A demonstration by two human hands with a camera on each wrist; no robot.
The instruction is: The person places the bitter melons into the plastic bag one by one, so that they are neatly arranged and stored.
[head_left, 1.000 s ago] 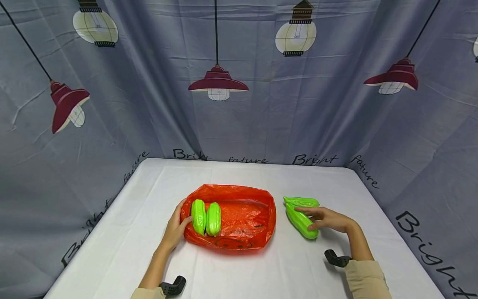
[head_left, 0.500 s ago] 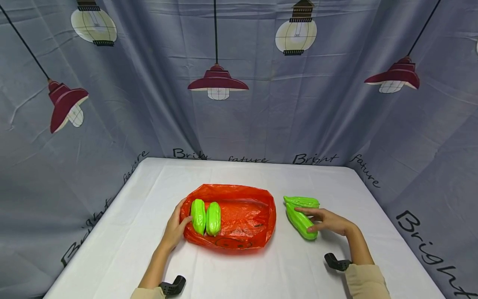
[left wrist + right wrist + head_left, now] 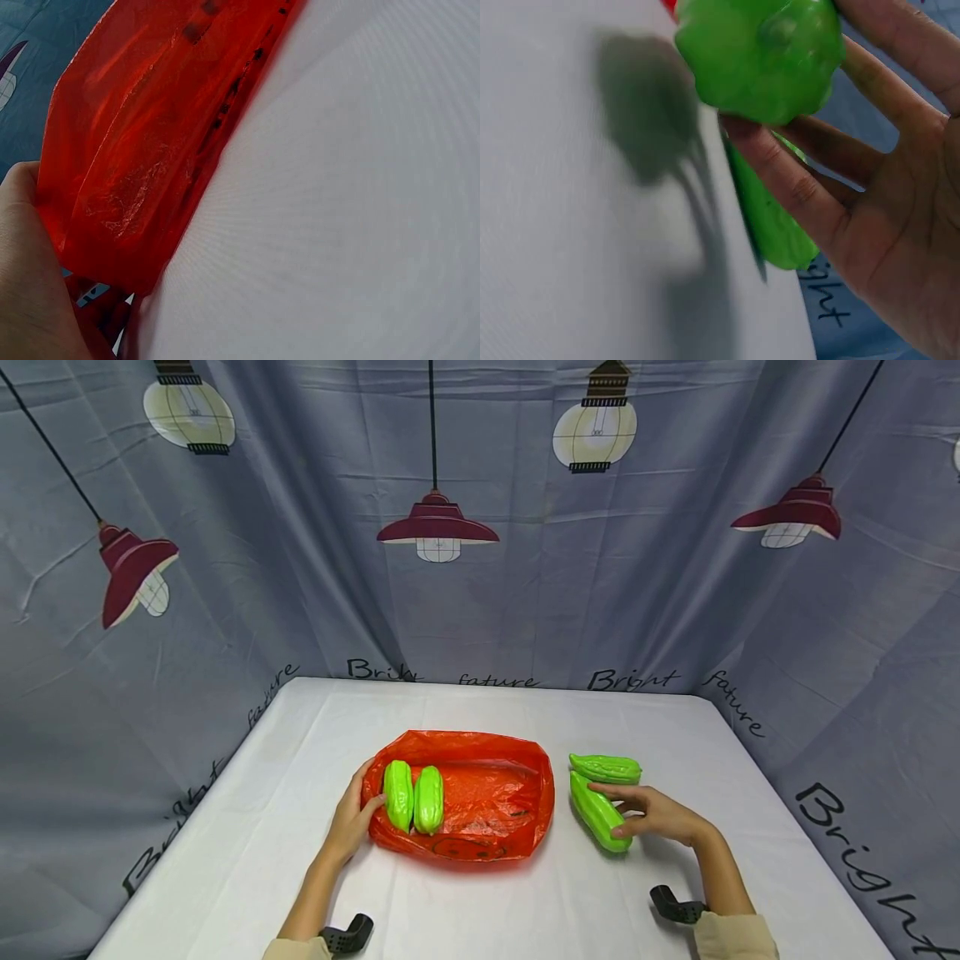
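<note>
My left hand (image 3: 348, 822) grips the left rim of a red plastic bag (image 3: 491, 806), thumb inside; the left wrist view shows the bag's side close up, with most of the fingers hidden. Inside the bag's left end lie two bumpy green bitter melons, a left one (image 3: 398, 795) and a right one (image 3: 429, 800), side by side. To the right of the bag, my right hand (image 3: 663, 814) holds another bitter melon (image 3: 595, 814) between thumb and fingers. In the right wrist view this melon (image 3: 761, 60) shows end-on, its shadow apart from it. Just behind it lies a further bitter melon (image 3: 606, 768).
A white cloth (image 3: 480, 914) covers the table. Grey-blue curtains (image 3: 495, 602) printed with lamps stand behind it and at both sides. A black device sits on the left wrist (image 3: 348, 935) and another on the right wrist (image 3: 677, 906).
My right hand has shifted slightly left and toward me with the bitter melon, widening the gap to the one behind. The left hand and the bag stay still.
</note>
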